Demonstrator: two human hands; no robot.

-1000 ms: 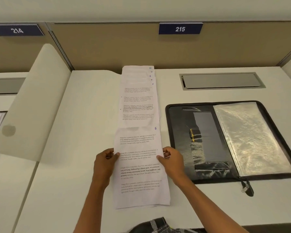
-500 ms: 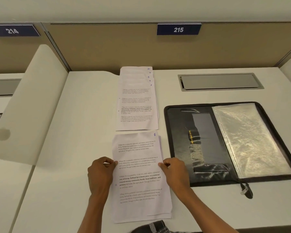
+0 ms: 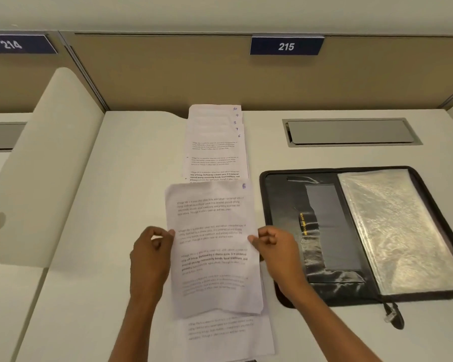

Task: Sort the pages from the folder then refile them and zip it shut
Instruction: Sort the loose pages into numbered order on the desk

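Note:
A printed page (image 3: 212, 246) with a handwritten number at its top right corner is lifted off the desk. My left hand (image 3: 152, 253) pinches its left edge and my right hand (image 3: 277, 248) pinches its right edge. Under it near the desk's front lies a pile of more pages (image 3: 225, 333). Farther back a fanned stack of pages (image 3: 215, 147) numbered 10 down to 6 lies flat; the held page overlaps its near end. The black zip folder (image 3: 280, 194) lies open to the right, with a clear plastic sleeve (image 3: 398, 231) on its right half.
A metal cable hatch (image 3: 351, 131) is set in the desk behind the folder. A curved cream divider (image 3: 45, 163) stands at the left. A tan partition with plate 215 (image 3: 285, 45) closes the back. The folder's zip pull (image 3: 391, 313) hangs at its front edge.
The top page has come up off the near pile, held by both hands, and moved away from me toward the fanned stack. The lower pages stayed on the desk.

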